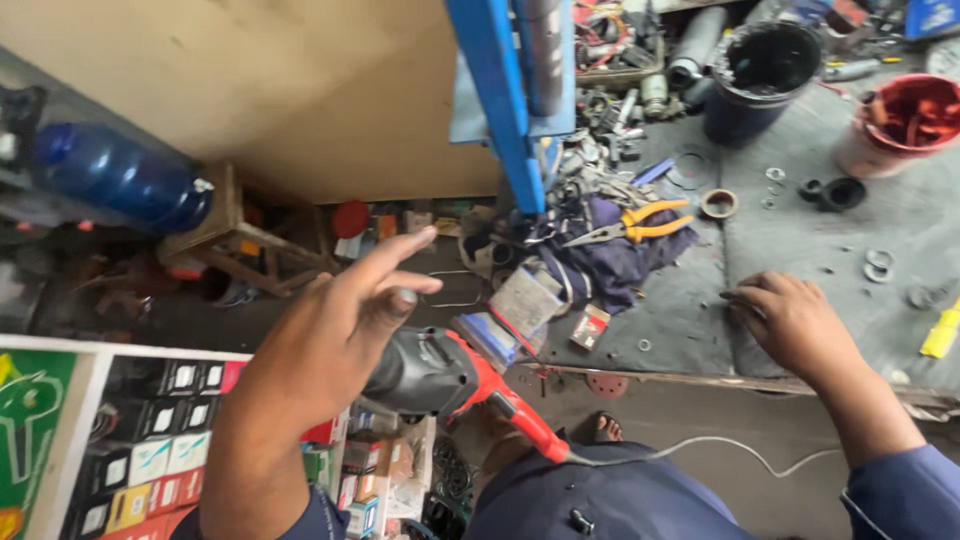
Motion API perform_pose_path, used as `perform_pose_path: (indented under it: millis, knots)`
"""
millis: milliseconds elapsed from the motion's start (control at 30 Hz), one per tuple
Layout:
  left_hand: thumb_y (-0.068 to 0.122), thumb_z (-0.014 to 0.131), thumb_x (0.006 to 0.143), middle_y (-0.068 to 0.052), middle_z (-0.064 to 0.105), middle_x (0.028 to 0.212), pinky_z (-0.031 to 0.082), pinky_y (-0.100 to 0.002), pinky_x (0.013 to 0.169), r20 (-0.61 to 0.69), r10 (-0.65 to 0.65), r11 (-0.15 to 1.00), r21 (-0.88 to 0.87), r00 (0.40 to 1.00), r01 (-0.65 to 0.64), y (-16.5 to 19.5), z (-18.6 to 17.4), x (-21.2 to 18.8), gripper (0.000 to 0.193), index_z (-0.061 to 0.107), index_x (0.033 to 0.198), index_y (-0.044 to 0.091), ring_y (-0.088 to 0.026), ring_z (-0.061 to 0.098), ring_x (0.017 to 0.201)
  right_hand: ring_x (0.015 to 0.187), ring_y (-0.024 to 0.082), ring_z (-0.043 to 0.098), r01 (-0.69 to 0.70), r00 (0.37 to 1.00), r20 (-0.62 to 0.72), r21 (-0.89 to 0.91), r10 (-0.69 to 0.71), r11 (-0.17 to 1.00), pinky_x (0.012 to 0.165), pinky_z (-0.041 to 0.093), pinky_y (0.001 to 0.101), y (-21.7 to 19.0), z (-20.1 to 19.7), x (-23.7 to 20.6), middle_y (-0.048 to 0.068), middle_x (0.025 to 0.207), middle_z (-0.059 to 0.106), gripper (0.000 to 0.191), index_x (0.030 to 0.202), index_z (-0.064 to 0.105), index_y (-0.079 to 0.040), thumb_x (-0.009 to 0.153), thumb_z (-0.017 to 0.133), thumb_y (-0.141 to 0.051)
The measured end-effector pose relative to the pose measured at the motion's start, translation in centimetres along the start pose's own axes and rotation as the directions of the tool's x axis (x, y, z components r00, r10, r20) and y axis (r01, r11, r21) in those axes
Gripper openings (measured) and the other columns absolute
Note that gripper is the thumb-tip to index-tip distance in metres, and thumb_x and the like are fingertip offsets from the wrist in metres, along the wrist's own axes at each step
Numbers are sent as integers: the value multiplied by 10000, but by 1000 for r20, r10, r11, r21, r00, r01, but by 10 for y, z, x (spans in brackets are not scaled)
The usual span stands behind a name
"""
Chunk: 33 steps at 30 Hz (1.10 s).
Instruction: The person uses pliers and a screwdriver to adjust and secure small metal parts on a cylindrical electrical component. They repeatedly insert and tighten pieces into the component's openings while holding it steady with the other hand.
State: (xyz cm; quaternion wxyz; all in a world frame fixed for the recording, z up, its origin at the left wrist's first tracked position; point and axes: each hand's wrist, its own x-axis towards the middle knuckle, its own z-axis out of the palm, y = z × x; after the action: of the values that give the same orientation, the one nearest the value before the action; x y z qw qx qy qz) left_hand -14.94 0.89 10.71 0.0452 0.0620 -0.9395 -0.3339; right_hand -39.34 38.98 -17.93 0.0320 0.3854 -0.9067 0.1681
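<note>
Soft, even daylight filled the scene, brightest on the pale wall toward eleven o'clock. Shadows stayed faint. The blue bottle (120,178) at nine o'clock was smeared by motion blur, and the left hand (335,325) looked slightly soft. Wide-angle distortion bent the edges; the tabletop (800,250) stayed fairly sharp.

Under your left hand (330,320) sits a power tool (450,378) with a dark grey body and red handle, trailing a white cord (720,450). Your right hand (795,320) rests on the grey desk (800,250). Beyond lie orange-handled pliers (640,225) on a dark purple cloth (620,260), a blue steel post (500,100), a black bucket (765,70) and a red tub (905,120). Your sleeves are navy.
</note>
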Motion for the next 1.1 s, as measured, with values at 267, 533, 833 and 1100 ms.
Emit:
perform_pose_path:
  millis: [267, 533, 833, 1100]
  knots:
    - [358, 502, 982, -75, 800, 1183, 533, -390, 912, 30, -74, 997, 40, 997, 73, 0, 2, 2, 541, 501, 1479, 144, -289, 760, 1039, 1086, 280, 649, -354, 922, -227, -160, 315, 921, 952, 477, 438, 28, -17, -32, 44, 1080, 691, 285, 1196, 771, -197, 937, 723, -306]
    - [496, 444, 955, -67, 788, 1220, 512, -393, 932, 66, -114, 992, 67, 991, 110, 3, 2, 6, 640, 480, 1487, 143, -292, 751, 1095, 1204, 283, 542, -524, 847, -348, -421, 401, 741, 1054, 384, 499, 18, -15, -62, 65, 1217, 630, 409, 1225, 762, -194, 940, 707, -483]
    - [545, 421, 944, -69, 782, 1232, 494, -391, 959, 50, -76, 994, 85, 996, 72, 5, 3, 7, 690, 470, 1504, 145, -308, 724, 1138, 1249, 255, 570, -457, 888, -202, -304, 412, 836, 1097, 370, 477, 53, -58, -31, 7, 1225, 679, 304, 1074, 801, -249, 928, 679, -485]
    - [398, 500, 965, -78, 798, 1200, 527, -367, 938, 24, -74, 997, 27, 997, 74, 6, 6, 5, 582, 507, 1486, 140, -276, 761, 1114, 1227, 145, 628, -237, 961, -17, -567, 277, 789, 1025, 458, 407, 74, -73, 14, -120, 1153, 734, 191, 1037, 804, -340, 901, 671, -332]
